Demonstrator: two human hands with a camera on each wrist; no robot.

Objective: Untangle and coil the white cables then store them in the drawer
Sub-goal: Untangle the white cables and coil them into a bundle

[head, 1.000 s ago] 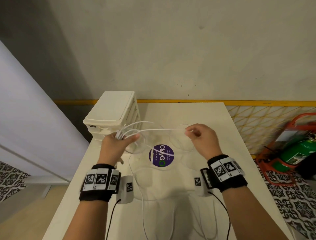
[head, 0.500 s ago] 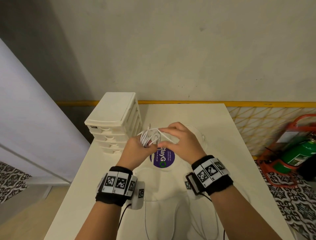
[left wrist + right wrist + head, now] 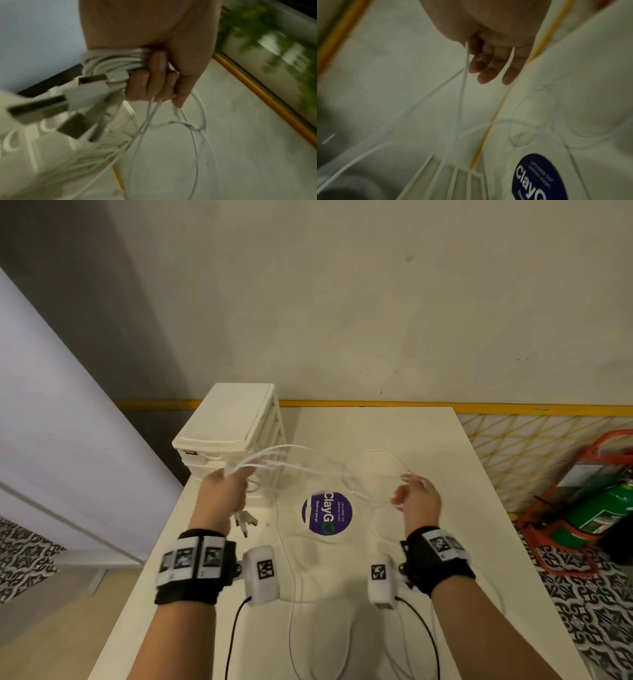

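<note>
Table (image 3: 428,440) — white, against plain wall (image 3: 342,302).

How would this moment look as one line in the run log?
stage: coiling | left hand: grips coiled thin white cables | right hand: holds loose cable loop | small white plastic drawer unit: shut

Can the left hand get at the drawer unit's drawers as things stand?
Probably not yet. The left hand sits right beside the drawer unit, nothing between, but its fingers are curled round the white cables, so no finger is free to pull a drawer.
</note>
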